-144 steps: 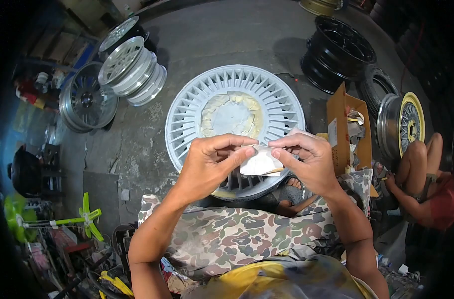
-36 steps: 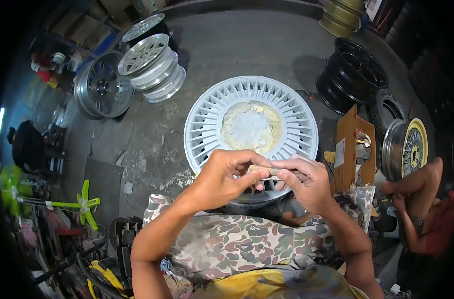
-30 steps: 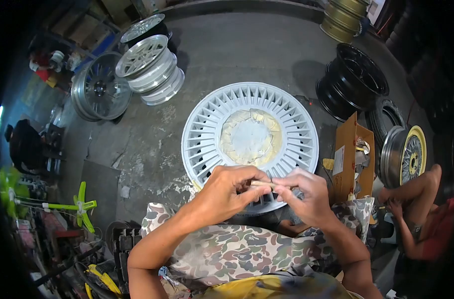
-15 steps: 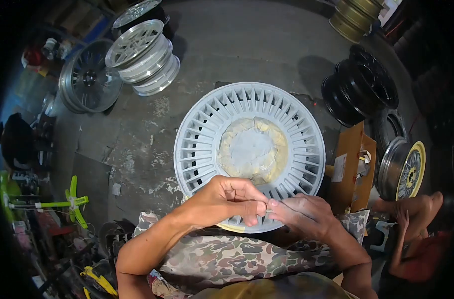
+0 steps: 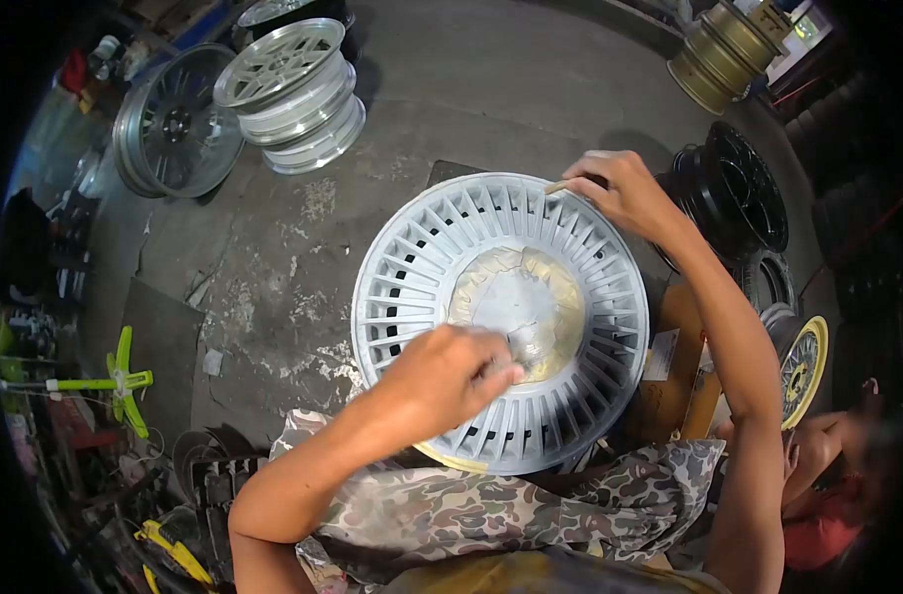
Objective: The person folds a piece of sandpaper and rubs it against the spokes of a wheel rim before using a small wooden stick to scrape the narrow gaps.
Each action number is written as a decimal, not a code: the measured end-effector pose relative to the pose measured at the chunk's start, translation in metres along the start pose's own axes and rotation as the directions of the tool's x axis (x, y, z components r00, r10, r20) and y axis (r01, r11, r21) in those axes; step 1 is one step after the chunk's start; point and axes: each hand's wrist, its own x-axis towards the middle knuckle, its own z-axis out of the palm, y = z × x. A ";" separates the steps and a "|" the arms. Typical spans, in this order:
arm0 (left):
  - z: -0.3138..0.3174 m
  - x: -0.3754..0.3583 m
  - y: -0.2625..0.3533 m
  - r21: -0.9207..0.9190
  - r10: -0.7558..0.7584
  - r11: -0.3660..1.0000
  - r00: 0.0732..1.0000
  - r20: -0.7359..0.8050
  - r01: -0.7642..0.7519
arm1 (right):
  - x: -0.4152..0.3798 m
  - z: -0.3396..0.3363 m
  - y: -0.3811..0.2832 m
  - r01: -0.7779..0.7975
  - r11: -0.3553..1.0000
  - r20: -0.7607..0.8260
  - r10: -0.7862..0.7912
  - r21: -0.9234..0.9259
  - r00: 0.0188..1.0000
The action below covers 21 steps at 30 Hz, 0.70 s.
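Note:
A large light-grey finned wheel [image 5: 412, 267] lies flat on the concrete floor in front of my knees. Its centre [image 5: 536, 297] is covered with yellowish masking tape. My right hand [image 5: 620, 190] reaches over to the wheel's far rim and pinches a small folded piece of tan sandpaper [image 5: 558, 185] against the fins. My left hand [image 5: 447, 374] rests on the near fins beside the taped centre, its fingers curled under, with nothing visible in them. Camouflage shorts cover my legs at the bottom of the view.
Stacked silver wheels [image 5: 293, 94] and a leaning silver wheel [image 5: 174, 124] stand at the far left. Black rims [image 5: 744, 188], a gold rim [image 5: 724, 49] and a yellow-lipped wheel [image 5: 806, 366] are on the right. A cardboard box [image 5: 674, 346] and another person [image 5: 828, 475] sit close by.
My hands were together folding the sandpaper over my lap. Now the right hand has carried it to the wheel's far rim, and the left hand has dropped onto the wheel.

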 end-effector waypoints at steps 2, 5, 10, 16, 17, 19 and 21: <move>0.003 -0.004 0.001 0.028 0.021 0.999 1.000 0.012 -0.021 | 0.013 0.015 0.017 0.045 0.999 0.070 -0.042 -0.030 0.997; -0.002 -0.007 0.002 0.081 0.010 0.997 0.999 0.045 -0.014 | 0.027 0.038 0.026 0.060 0.997 0.195 -0.047 -0.057 0.980; -0.005 -0.011 0.002 0.134 -0.032 0.991 0.995 0.092 0.020 | 0.034 0.065 0.027 0.115 0.972 0.254 -0.061 -0.206 0.965; -0.006 -0.017 0.000 0.129 -0.002 0.992 0.998 0.068 -0.007 | 0.045 0.054 0.031 0.048 0.997 0.300 -0.030 -0.052 0.954; -0.005 -0.017 0.000 0.128 0.001 0.992 0.998 0.070 -0.010 | 0.042 0.061 0.034 0.108 0.988 0.307 -0.070 -0.110 0.949; -0.004 -0.015 -0.002 0.139 0.025 0.990 0.998 0.053 -0.033 | 0.045 0.055 0.027 0.147 0.979 0.260 -0.106 -0.142 0.960; -0.005 -0.019 -0.001 0.157 0.006 0.987 0.998 0.054 -0.015 | 0.045 0.043 0.026 0.031 0.998 0.245 -0.017 -0.052 0.969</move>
